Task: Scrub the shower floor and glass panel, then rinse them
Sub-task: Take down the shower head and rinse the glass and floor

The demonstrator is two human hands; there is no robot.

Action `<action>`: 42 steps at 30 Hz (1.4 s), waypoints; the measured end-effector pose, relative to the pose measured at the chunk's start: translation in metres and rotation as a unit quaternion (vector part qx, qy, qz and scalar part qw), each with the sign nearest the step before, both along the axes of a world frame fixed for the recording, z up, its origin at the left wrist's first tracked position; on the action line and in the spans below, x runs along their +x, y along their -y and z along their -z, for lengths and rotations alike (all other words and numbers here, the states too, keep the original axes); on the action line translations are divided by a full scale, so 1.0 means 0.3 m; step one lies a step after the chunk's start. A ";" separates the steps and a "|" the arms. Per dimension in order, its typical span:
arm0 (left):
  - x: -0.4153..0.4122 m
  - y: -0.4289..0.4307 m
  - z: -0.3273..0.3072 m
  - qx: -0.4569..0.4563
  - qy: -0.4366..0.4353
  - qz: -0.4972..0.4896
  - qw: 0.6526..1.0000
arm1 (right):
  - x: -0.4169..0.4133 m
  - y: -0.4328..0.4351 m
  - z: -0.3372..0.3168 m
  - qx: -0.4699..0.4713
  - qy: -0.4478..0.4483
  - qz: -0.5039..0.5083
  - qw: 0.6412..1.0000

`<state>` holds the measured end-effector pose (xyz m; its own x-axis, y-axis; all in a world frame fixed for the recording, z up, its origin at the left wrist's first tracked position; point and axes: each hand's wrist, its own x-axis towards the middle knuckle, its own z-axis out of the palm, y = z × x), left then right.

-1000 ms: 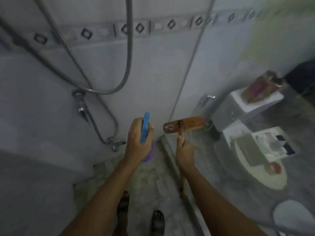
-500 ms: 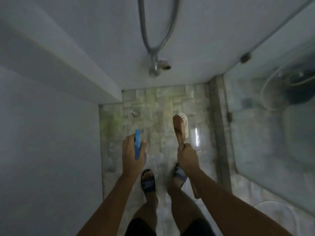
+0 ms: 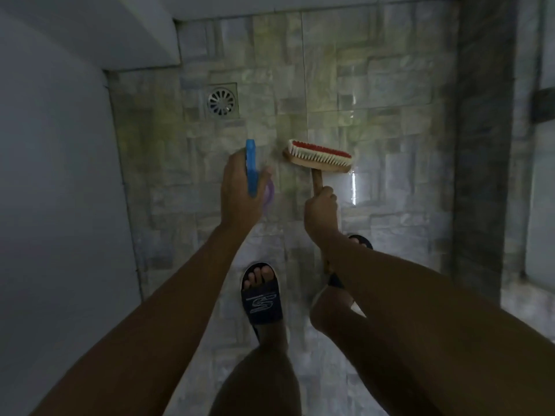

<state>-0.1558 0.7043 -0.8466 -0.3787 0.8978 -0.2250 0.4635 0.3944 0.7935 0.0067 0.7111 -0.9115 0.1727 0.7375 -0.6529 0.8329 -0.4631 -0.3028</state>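
Now | left fingers (image 3: 264, 175) grasp blue sprayer (image 3: 250, 166) | right fingers (image 3: 326, 195) grasp wooden brush (image 3: 318, 160), red-white bristles | floor (image 3: 375, 121) green-stained

Brush (image 3: 318, 159): red-white bristles, wooden back. Spray bottle (image 3: 251, 169): blue, purple. Floor (image 3: 375, 85): grey-green stone mosaic.

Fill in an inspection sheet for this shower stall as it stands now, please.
Surface: floor of stone-pattern tiles, greenish stains, glare patches; drain far left.
Job's things: brush, red-and-white bristles; bottle, blue trigger; glass panel at right.
Clutter: nothing seen.
Hands: left hand grips the bottle; right hand grips the brush handle.
Cables: nothing seen.
Surroundings: wall at left; dark kerb at right; slippers on both feet.
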 end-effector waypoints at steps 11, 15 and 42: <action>-0.046 0.067 0.215 -0.025 0.037 0.059 0.997 | -0.033 -0.021 0.236 -0.070 -0.058 0.060 0.994; -0.091 0.127 0.198 -0.098 0.015 0.141 0.985 | -0.035 -0.010 0.195 -0.105 -0.036 0.023 0.994; -0.017 -0.764 -3.060 0.425 -0.144 0.181 0.875 | 0.069 -0.850 -3.319 0.616 -0.323 0.054 0.716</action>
